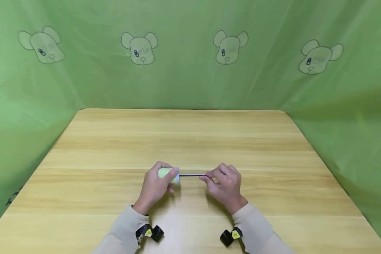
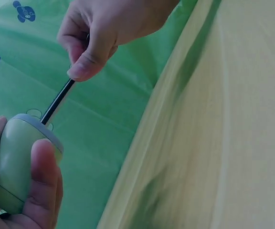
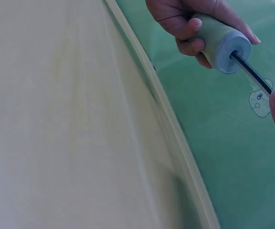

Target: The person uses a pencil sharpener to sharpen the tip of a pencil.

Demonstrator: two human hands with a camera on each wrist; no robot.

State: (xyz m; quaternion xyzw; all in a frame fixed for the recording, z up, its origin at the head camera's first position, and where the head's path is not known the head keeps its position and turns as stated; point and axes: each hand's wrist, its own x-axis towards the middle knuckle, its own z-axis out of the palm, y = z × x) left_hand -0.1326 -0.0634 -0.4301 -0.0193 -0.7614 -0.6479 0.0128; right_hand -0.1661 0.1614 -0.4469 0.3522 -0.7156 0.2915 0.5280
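Your head view faced forward and down across the wood-grain table (image 1: 190, 141); your two wrist views — nearer, tilted — shared the green-handled metal rod (image 1: 191, 175), seen from opposite ends.

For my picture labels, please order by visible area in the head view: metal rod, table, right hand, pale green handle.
1. Table
2. Right hand
3. Pale green handle, partly covered by the left hand
4. Metal rod, long but very thin
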